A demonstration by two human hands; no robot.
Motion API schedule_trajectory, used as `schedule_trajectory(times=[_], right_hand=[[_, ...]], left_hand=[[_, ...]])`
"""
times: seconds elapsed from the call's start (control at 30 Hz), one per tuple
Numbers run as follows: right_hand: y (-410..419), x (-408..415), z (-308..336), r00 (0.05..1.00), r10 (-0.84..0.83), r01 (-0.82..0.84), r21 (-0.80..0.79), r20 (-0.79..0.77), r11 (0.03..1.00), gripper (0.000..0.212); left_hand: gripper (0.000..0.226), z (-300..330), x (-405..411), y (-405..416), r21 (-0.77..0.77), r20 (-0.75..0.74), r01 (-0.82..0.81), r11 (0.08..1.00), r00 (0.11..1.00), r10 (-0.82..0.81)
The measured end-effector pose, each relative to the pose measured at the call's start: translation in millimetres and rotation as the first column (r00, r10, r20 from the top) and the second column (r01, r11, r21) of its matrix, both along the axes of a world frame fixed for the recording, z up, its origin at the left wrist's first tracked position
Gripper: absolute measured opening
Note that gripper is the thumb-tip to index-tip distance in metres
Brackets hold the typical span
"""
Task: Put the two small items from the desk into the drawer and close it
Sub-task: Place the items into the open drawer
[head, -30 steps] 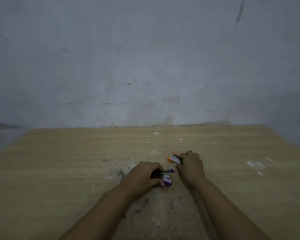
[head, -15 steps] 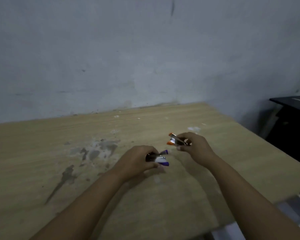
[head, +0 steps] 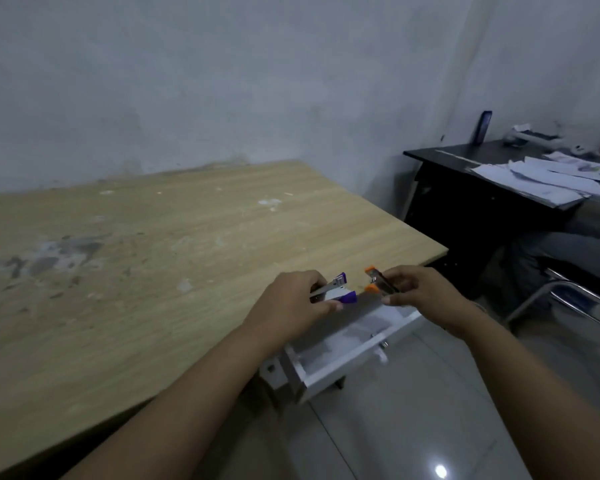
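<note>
My left hand [head: 291, 301] grips a small purple stapler [head: 336, 292], jaws pointing right. My right hand [head: 420, 289] holds a small orange stapler [head: 378, 282], jaws pointing left. Both are lifted off the wooden desk [head: 153, 254] near its front right edge, the two staplers a short gap apart. Below them a white drawer [head: 347, 355] stands pulled out from under the desk, its inside partly visible and partly hidden by my hands. A small knob shows on its front panel.
A black desk [head: 465, 161] with scattered papers [head: 541, 178] stands at the right against the wall. A metal chair frame [head: 568, 306] sits on the tiled floor to the right of the drawer. The grey wall runs behind the wooden desk.
Both hands have lifted the staplers from the desk and carried them right, over the open drawer. My view has swung right and down, bringing the drawer and black desk into sight.
</note>
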State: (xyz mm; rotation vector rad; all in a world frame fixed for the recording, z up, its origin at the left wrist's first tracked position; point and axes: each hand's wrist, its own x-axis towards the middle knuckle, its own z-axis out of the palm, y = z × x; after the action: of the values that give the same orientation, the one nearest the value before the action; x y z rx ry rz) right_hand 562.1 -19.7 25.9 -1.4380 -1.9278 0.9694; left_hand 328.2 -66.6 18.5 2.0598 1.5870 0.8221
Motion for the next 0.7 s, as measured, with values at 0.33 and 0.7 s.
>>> schedule_trajectory(times=[0.33, 0.7], right_hand=[[35, 35, -41, 0.959, 0.112, -0.125, 0.034, 0.259, 0.992, 0.036], [105, 32, -85, 0.834, 0.245, -0.166, -0.197, 0.494, 0.966, 0.042]], left_hand=[[0.033, -27, 64, 1, -0.118, -0.191, -0.033, 0.992, 0.982, 0.010], [0.034, -76, 88, 8, -0.146, -0.091, -0.038, 0.988, 0.996, 0.025]])
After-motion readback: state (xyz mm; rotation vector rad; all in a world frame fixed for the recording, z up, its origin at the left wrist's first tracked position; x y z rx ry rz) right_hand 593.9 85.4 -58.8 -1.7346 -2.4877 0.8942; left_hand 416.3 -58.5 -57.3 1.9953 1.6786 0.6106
